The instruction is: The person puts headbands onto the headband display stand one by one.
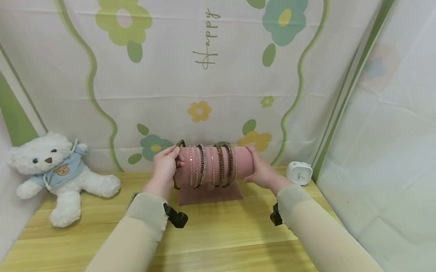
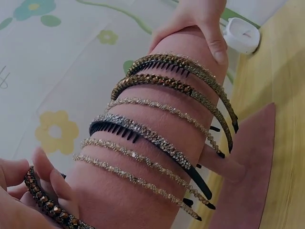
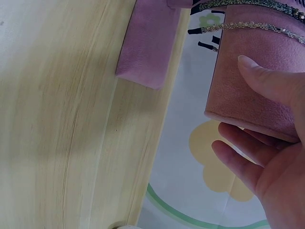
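A pink velvety headband stand [image 1: 244,162], a horizontal roll on a flat base, stands on the wooden table near the back cloth. Several beaded headbands [image 2: 157,83] are fitted around the roll side by side, some bronze, some silver, some thin and pale. At the roll's left end my left hand [image 1: 164,170] pinches a dark headband with bronze beads [image 2: 47,202] between thumb and fingers. My right hand [image 1: 263,174] grips the roll's right end; its thumb [image 3: 262,78] lies on the pink surface and its fingers are at the end face.
A white teddy bear [image 1: 64,170] in a blue top sits on the table at the left. Beyond my right hand stands a small white clock [image 1: 299,173]. Flowered cloth [image 1: 192,78] encloses the table at the back and sides.
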### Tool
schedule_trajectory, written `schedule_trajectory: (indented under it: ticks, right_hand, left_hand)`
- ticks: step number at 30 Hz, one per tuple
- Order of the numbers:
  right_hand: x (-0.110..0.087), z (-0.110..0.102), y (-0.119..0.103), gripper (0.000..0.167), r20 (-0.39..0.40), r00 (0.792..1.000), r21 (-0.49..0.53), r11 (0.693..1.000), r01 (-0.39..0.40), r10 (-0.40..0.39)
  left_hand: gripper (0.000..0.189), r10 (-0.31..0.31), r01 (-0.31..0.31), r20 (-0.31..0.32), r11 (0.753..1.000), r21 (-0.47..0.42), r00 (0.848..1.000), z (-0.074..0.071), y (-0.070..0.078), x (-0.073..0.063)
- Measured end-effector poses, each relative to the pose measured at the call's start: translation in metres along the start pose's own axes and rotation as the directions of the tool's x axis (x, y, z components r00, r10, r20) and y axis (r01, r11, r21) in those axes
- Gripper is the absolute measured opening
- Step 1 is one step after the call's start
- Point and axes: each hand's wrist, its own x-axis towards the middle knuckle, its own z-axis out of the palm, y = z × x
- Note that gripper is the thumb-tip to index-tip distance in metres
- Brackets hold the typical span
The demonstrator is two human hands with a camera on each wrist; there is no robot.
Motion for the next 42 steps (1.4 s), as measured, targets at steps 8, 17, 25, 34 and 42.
schedule_trajectory:
  ticks: [8,17,25,34,42]
  right_hand:
    - [0.001,0.001,0.001,0.121,-0.003,1.0,-0.014,1.0,-0.007,0.007]
    - [0.001,0.0,0.001,0.121,0.002,1.0,-0.017,1.0,-0.013,0.013]
    - [0.001,0.0,0.003,0.121,-0.006,1.0,-0.022,1.0,-0.005,0.005]
    - [0.001,0.001,0.002,0.122,-0.004,1.0,-0.018,1.0,-0.021,0.021]
    - [-0.002,-0.001,-0.002,0.122,-0.003,1.0,-0.024,0.999,-0.024,0.024]
  left_hand:
    - [0.029,0.045,-0.037,-0.02,0.957,0.287,0.999,0.01,0.001,-0.001]
    - [0.028,0.179,-0.139,0.002,0.758,0.637,0.984,0.009,0.005,0.001]
    - [0.023,0.202,-0.132,0.009,0.609,0.782,0.979,0.007,0.012,0.001]
    - [0.021,0.209,-0.117,0.0,0.548,0.828,0.978,0.007,0.011,0.004]
    - [0.017,0.228,-0.152,0.032,0.533,0.833,0.973,0.006,0.01,0.007]
